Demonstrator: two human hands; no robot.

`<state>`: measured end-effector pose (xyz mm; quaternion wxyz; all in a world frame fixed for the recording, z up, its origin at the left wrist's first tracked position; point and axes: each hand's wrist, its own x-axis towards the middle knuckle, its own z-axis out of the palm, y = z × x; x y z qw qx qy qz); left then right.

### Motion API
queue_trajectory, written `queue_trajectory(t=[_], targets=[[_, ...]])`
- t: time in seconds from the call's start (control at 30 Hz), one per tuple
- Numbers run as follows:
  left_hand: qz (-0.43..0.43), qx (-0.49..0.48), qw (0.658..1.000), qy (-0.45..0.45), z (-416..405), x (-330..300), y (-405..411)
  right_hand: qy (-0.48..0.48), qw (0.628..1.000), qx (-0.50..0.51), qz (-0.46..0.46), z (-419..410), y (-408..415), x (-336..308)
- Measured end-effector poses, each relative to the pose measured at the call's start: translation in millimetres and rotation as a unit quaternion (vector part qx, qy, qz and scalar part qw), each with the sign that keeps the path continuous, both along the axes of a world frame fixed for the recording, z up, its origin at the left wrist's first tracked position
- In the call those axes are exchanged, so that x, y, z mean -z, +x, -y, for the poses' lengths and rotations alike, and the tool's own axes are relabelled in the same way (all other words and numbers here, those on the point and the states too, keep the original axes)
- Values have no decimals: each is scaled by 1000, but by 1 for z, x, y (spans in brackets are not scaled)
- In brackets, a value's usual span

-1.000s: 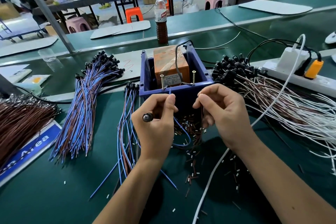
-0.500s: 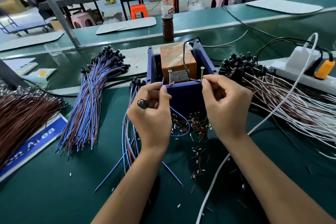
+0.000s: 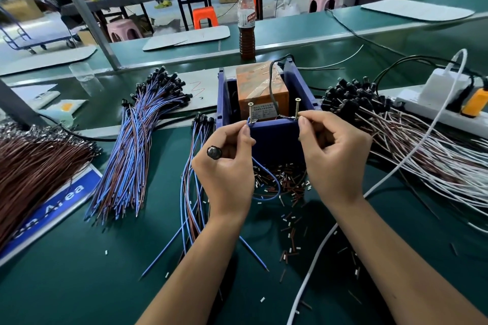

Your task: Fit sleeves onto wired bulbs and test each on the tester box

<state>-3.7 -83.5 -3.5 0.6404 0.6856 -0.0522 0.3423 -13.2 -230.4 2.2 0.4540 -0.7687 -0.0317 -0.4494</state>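
Observation:
The tester box [image 3: 274,137] is a blue open bin with an orange block inside and two upright screws on its front rim. My left hand [image 3: 227,166] pinches the blue wire [image 3: 274,182] of a bulb against the left screw [image 3: 250,112]; the black bulb [image 3: 214,152] sticks out between its fingers. My right hand [image 3: 332,155] pinches the other wire end at the foot of the right screw [image 3: 297,107]. A heap of small brown and white sleeves [image 3: 285,182] lies in front of the box.
A bundle of blue-brown wired bulbs [image 3: 140,140] lies left, and a smaller bunch [image 3: 192,192] lies beside my left wrist. White-brown wired bulbs [image 3: 409,145] spread right. Brown wires [image 3: 31,166] are far left. A power strip [image 3: 443,111], a white cable [image 3: 343,224] and a bottle [image 3: 247,26] stand around.
Both hands rose from over the sleeve heap to the box's front rim, bringing the wire ends up to the two screws.

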Motion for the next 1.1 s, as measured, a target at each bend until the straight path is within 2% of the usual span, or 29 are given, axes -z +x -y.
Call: queue_trajectory(t=[0.73,0.93,1.0,1.03,1.07,1.1], targets=[[-13,-11,1000,-3,1,-3,-2,-11,1000,-4,13,3,-1,3],[-41,9,999,-6,-7,-17,-6,23,1000,-18,12,5,-7,9],[-100,71,991,-56,-20,-29,-4,16,997,-72,3,5,-11,10],[-144,122,978,-89,-33,-36,-2,37,991,-130,-13,5,-15,10],[-199,188,955,-118,-50,-43,2,105,971,-211,-41,3,-17,10],[-256,265,919,-142,-72,-51,6,218,922,-308,-84,-3,-19,8]])
